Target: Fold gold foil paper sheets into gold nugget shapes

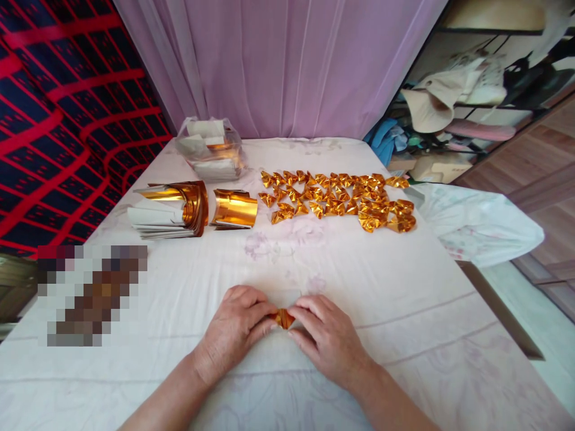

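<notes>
Gold foil paper (284, 318) sits pinched between the person's left hand (235, 332) and right hand (327, 336), both pressed down on the white sheet (404, 335) near its front edge. Farther back lie rows of folded gold pieces (341, 200), two stacks of curled gold sheets (179, 209), and a clear plastic bag (210, 149) by the purple curtain (278, 66)

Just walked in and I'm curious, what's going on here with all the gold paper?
A person's left hand and right hand pinch a small gold foil piece between their fingertips, low over a white cloth-covered table. Farther back lies a spread of folded gold pieces. To its left sit curled stacks of gold foil sheets, with a clear plastic bag of more sheets behind them.
</notes>
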`<control>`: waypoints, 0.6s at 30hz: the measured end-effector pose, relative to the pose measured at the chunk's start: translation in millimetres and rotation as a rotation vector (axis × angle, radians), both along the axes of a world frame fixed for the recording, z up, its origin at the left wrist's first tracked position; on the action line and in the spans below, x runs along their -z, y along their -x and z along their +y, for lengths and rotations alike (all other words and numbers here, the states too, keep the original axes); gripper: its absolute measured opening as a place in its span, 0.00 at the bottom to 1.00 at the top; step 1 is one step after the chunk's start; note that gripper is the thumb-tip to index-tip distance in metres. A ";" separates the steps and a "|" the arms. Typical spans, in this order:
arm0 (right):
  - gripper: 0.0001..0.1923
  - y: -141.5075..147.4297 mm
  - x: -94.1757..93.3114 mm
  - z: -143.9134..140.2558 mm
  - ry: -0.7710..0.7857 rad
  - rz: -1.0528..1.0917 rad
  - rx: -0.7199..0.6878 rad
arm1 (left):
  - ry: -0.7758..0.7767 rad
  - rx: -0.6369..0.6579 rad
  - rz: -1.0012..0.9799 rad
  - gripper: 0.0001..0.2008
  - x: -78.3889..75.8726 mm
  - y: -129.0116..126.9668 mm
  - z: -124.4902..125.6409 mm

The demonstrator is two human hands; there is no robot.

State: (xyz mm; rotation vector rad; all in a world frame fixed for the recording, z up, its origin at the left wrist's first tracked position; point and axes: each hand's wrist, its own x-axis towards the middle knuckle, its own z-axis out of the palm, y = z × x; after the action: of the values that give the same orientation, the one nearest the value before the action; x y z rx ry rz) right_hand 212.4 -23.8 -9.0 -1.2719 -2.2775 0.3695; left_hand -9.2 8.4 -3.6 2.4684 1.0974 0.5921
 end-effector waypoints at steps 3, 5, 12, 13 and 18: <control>0.09 2.0 0.7 0.0 -0.022 0.019 0.042 | 0.000 -0.024 0.013 0.14 0.4 -0.4 -2.8; 0.10 2.8 1.7 0.0 -0.028 0.023 0.062 | -0.008 -0.039 0.024 0.15 0.3 -0.6 -4.8; 0.07 3.7 5.1 -1.3 -0.064 -0.004 0.073 | -0.086 -0.047 0.041 0.08 -1.2 -0.9 -6.8; 0.07 3.9 4.9 -1.4 -0.066 -0.008 0.077 | -0.092 -0.048 0.039 0.09 -1.3 -1.1 -6.7; 0.09 5.2 4.9 0.3 -0.070 0.005 0.091 | -0.064 -0.050 0.022 0.09 -1.3 -2.4 -7.0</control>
State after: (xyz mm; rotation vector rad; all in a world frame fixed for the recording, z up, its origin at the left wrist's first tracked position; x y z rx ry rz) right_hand 207.3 -23.6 -13.9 -1.3323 -2.1998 0.2580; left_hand -6.9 1.4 -2.3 2.5143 1.1690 0.6253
